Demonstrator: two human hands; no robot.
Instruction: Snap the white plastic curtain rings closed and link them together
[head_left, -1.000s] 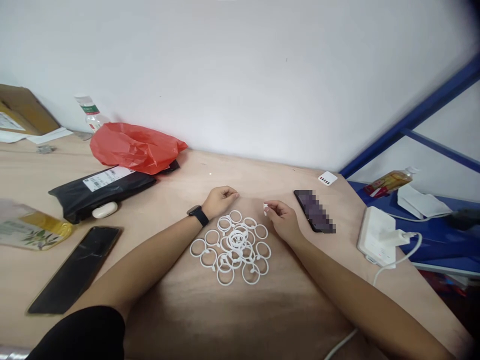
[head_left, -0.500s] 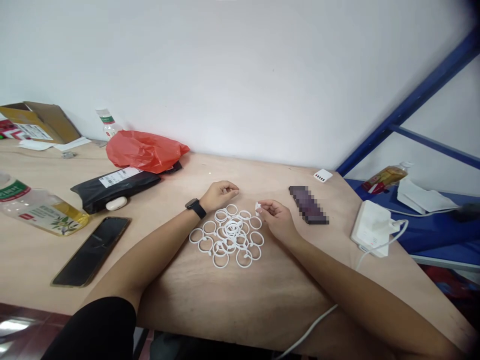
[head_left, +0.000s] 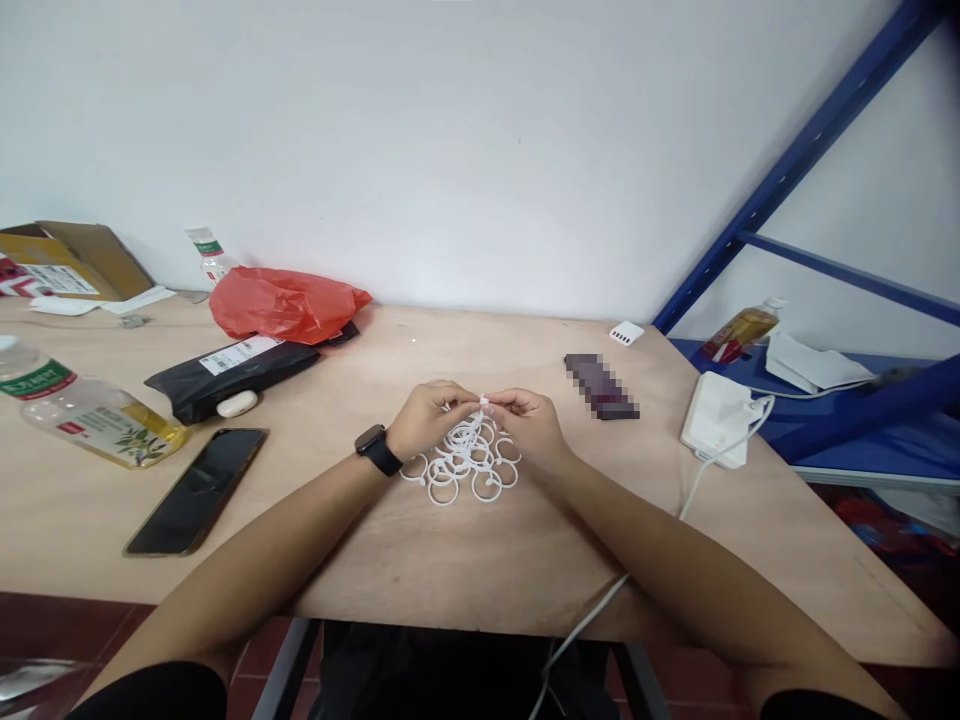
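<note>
My left hand (head_left: 433,418), with a black watch (head_left: 379,450) on its wrist, meets my right hand (head_left: 529,420) over the far side of a pile of white plastic rings. Fingers of both hands are closed in a pinch on a small white plastic clip (head_left: 484,402). The fingertips partly hide it, so its full shape is unclear. Below the hands lie several white plastic rings (head_left: 486,487), overlapping on the wooden table; some carry a small knob or tab on the rim. My left hand covers part of the pile.
A phone (head_left: 196,492), a bottle (head_left: 90,405), a white case (head_left: 237,403), a black parcel (head_left: 232,372) and a red bag (head_left: 289,303) are on the left. To the right are a blurred dark object (head_left: 602,386), a white charger (head_left: 626,333) and a power strip (head_left: 716,420) with cable.
My right hand has moved left with the clip, and my left hand has come to it, so both now pinch it above the rings. The view has shifted slightly.
</note>
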